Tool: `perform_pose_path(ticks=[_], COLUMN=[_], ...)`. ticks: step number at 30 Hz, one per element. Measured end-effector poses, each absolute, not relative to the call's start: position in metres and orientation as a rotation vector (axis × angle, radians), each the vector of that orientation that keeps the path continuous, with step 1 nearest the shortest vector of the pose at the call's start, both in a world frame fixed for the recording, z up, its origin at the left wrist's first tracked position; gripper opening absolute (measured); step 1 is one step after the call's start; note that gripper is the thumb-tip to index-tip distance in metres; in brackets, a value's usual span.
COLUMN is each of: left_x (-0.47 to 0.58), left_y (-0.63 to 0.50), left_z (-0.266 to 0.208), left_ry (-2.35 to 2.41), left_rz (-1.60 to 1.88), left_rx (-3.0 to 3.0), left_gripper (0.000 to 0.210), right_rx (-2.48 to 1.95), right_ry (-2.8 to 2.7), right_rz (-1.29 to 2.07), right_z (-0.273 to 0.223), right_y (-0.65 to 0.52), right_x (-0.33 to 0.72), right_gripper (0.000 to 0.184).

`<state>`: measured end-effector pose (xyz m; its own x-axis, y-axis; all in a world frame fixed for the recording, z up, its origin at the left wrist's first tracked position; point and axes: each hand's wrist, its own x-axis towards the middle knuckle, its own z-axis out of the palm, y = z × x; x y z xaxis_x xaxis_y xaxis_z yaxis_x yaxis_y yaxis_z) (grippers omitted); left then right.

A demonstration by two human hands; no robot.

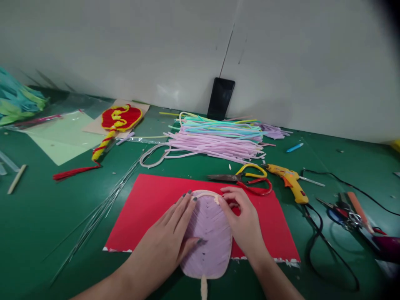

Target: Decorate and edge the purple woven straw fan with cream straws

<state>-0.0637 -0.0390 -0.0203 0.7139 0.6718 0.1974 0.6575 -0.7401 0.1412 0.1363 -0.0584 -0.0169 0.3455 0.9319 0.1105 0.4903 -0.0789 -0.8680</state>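
Observation:
A lilac hand fan (pixel 209 233) with a cream edging and a short cream handle (pixel 204 287) lies on a red sheet (pixel 150 196), its lower end reaching past the sheet's front edge. My left hand (pixel 165 233) rests over the fan's left side, fingers stretched out to the top rim and thumb apart on the lilac face. At the upper right rim, my right hand (pixel 242 216) pinches the cream pipe cleaner (pixel 206 193) that runs along the top edge. A small cream end shows beside the right fingertips. Just behind the right hand lie scissors (pixel 254 180) with yellow and red handles.
Pastel pipe cleaners (pixel 215 139) are heaped behind the sheet, with a phone (pixel 221 98) leaning on the wall. A yellow glue gun (pixel 289 181) and pliers (pixel 346 216) lie right. Left are thin wires (pixel 100 212) and a red-and-yellow fan (pixel 121 118).

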Motion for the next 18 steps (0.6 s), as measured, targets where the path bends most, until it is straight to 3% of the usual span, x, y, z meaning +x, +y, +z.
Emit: perform_pose_path(ticks=[18], left_x=[-0.067], left_y=[-0.028], left_z=[-0.017], left_ry=[1.027], left_rz=[0.569], left_rx=[2.671], left_gripper=[0.034], right_rx=[-1.722], right_ry=[-1.238], right_rz=[0.641], right_z=[-0.020], right_y=[-0.058], right_x=[0.139], right_gripper=[0.012])
